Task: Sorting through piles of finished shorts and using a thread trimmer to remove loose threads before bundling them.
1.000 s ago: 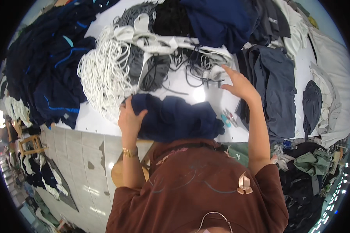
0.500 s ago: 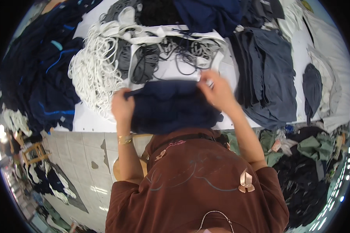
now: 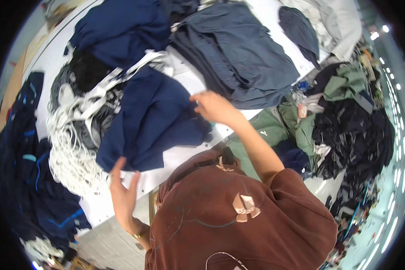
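At frame centre on the white surface (image 3: 184, 155) lies the navy garment (image 3: 153, 121), right hand (image 3: 216, 107) pressing its upper edge, left hand (image 3: 123, 191) open-palmed near its lower corner, seemingly mid-fold.

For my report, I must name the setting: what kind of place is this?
Probably a garment workshop: piles of dark cut fabric and white cords cover a white table, with the right hand on a navy piece.

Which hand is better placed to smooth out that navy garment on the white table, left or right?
Probably the right hand: it already rests on the navy garment, at its right edge. The left hand is open at the table edge, just below the garment's lower corner and seemingly not touching it.
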Motion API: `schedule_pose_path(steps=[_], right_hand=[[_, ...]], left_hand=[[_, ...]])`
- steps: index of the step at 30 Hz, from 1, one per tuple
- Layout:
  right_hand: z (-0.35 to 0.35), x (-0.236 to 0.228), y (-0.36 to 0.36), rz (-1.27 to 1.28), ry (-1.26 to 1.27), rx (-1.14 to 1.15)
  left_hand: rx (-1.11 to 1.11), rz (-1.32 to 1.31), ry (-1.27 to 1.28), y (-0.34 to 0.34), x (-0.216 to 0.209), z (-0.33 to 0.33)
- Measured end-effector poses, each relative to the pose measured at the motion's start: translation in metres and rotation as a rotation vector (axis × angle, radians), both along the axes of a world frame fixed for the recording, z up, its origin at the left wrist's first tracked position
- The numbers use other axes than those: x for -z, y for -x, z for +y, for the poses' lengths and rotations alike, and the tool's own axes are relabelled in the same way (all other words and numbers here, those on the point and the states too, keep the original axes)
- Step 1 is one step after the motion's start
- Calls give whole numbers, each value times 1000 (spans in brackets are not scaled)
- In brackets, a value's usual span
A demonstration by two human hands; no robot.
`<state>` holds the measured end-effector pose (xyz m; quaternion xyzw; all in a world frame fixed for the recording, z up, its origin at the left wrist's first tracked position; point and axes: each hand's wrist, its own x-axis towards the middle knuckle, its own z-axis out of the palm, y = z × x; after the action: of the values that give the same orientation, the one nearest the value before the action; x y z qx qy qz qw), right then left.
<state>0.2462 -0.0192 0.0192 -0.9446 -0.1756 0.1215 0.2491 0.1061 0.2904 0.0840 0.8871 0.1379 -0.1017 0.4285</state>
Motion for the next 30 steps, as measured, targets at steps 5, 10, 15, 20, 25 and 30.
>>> schedule_pose_path(steps=[5, 10, 15, 20, 25, 30], right_hand=[[-39, 27, 60, 57, 144, 254], [-40, 35, 76, 20, 119, 309], [-59, 9, 80, -63, 2, 323], [-111, -3, 78, -142, -110, 378], [-184, -10, 56, -277, -268, 424], [-289, 1, 29, -294, -293, 405]], left_hand=[[605, 224, 733, -25, -1, -47], [985, 144, 309, -50, 6, -105], [1140, 86, 256, -66, 11, -137], [1190, 67, 256, -82, 7, -188], [1252, 131, 219, -95, 16, -259], [1161, 238, 169, -112, 25, -362]])
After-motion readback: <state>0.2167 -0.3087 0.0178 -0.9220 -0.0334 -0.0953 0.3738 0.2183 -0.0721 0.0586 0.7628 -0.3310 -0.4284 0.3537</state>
